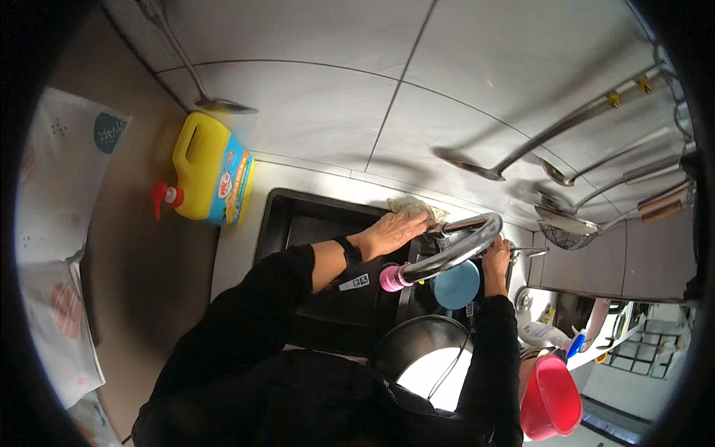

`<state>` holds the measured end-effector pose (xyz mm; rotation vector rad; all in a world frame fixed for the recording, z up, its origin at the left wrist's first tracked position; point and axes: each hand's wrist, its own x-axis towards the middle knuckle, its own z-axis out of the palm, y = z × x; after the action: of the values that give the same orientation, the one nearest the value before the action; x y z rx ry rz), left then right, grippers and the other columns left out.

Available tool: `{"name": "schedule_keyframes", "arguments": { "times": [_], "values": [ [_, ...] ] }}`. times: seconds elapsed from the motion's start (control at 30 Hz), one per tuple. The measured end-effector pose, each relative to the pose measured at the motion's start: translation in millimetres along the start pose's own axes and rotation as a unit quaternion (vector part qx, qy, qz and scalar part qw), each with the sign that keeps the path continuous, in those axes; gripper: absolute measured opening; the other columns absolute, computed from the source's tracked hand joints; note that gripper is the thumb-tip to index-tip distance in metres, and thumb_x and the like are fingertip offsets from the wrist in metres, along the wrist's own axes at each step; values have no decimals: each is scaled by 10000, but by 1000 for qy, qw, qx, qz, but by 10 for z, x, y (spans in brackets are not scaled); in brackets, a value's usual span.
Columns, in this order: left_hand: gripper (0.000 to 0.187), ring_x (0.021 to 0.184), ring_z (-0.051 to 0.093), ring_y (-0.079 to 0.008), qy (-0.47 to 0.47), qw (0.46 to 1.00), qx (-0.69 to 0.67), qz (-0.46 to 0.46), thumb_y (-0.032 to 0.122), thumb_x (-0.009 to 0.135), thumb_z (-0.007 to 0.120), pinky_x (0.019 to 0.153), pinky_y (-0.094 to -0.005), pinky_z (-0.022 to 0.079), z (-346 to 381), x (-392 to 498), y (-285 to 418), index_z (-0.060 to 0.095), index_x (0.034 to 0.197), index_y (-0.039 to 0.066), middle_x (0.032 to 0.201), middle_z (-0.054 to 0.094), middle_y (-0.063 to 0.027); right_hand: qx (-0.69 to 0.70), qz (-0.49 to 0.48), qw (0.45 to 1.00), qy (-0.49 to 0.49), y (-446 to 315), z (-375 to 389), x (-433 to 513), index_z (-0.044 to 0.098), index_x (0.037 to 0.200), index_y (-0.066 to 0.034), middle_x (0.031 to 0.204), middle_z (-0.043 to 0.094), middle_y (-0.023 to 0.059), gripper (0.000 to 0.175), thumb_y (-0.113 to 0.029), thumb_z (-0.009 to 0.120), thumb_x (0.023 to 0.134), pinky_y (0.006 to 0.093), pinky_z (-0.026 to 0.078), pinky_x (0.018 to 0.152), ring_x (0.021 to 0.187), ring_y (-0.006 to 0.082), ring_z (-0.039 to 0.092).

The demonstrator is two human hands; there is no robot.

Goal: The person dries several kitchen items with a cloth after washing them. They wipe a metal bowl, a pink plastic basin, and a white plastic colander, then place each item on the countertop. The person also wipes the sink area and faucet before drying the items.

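My left hand [395, 232], with a black band at its wrist, presses on a light patterned cloth [410, 207] at the back rim of the black double sink [273, 220]. The cloth lies beside the base of the curved chrome faucet [463, 246], which ends in a pink nozzle [393, 278]. Beyond the faucet, my right hand [496, 260] is at the sink's far right edge, its fingertips partly hidden by the spout; whether it holds something cannot be told. A round blue plastic container [457, 285] sits in the right basin, near that hand.
A yellow detergent jug [204, 167] with a red pump stands at the left. A metal pot [410, 335] is at the sink's front right. Ladles [536, 142] and a wire strainer [567, 234] hang on the tiled wall. A red plastic basin [550, 396] and a spray bottle [544, 335] are at the right.
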<state>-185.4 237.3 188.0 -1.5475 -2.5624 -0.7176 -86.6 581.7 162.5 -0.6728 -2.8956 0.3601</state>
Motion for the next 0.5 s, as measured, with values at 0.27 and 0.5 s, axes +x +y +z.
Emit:
{"name": "schedule_keyframes", "arguments": {
  "times": [0.27, 0.5],
  "values": [
    [451, 897, 675, -281, 133, 989, 63, -9, 76, 841, 613, 668, -333, 624, 7, -628, -356, 571, 1290, 81, 1189, 519, -127, -20, -44, 999, -1, 37, 14, 11, 620, 1100, -47, 1088, 577, 257, 283, -9, 647, 821, 513, 499, 866, 1011, 452, 606],
    [282, 1012, 614, -408, 106, 984, 15, -145, 136, 937, 571, 870, -462, 542, -129, -1334, -805, 627, 1208, 81, 1157, 555, -191, -25, -2, 1000, -11, -62, -61, -24, 626, 1115, -58, 1102, 579, 260, 268, -24, 637, 850, 522, 495, 883, 1028, 457, 607]
  ]
}}
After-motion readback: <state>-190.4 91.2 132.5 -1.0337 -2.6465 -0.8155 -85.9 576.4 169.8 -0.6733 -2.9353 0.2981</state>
